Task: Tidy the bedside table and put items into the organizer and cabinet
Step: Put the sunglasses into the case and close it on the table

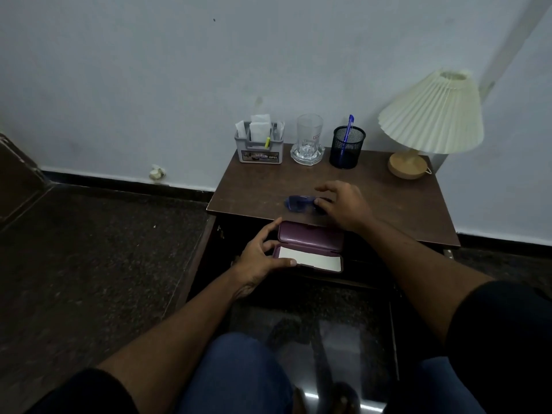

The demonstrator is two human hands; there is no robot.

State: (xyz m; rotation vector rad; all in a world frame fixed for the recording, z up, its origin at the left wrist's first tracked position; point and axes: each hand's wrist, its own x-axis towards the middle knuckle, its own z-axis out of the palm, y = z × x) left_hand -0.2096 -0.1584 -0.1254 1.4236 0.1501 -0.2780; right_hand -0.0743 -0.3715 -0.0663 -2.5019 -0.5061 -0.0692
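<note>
Glasses: the blue-tinted glasses (297, 202) lie on the tabletop (388, 198) close to its near edge, long axis left to right. The lenses stick out to the left of the right hand.
Right hand: the right hand (343, 204) covers the right end of the glasses with its fingers curled down and seems to pinch the frame there. Blur hides the exact contact.
Case: a purple hard-shell case (310, 246) is held open just near of the tabletop edge. Its lid is tipped up and there is a pale lining inside.
Left hand: the left hand (263, 253) grips the case's left end, thumb along the near rim and fingers behind the lid.
Key relation: the case sits just near of the glasses, and their long axes run roughly parallel. A short pull nearward by the right hand should drop them in with no turning.
Materials: glossy moulded plastic case; thin translucent lenses; a matte brown tabletop, scuffed.
Far row: a grey organizer (260, 150) holding papers, a clear glass (309, 135), a black mesh cup (346, 147) and a pleated lamp (433, 115).
</note>
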